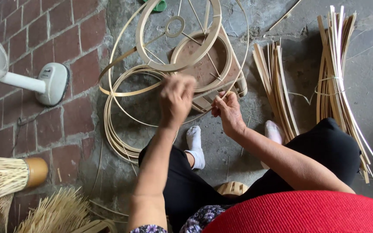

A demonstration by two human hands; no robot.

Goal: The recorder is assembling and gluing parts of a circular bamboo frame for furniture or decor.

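Working low over the floor (pixel 255 129), we note the left hand (pixel 175 100) closed, apparently pinching a thin bamboo strip (pixel 121 92), blurred. The right hand (pixel 227 110) grips the round bamboo frame (pixel 182 47) at its rim. We advise steady tension and a firm frame hold.

Pale smooth bamboo hoops (pixel 121 125) & strips (pixel 277 86), rough brick/concrete floor (pixel 65 43), glossy white plastic fan base (pixel 52 82).

Fan (pixel 5 73) left, hoop frame (pixel 182 43) centre, strip bundles (pixel 277 90) right, coiled strips (pixel 121 125) under frame.
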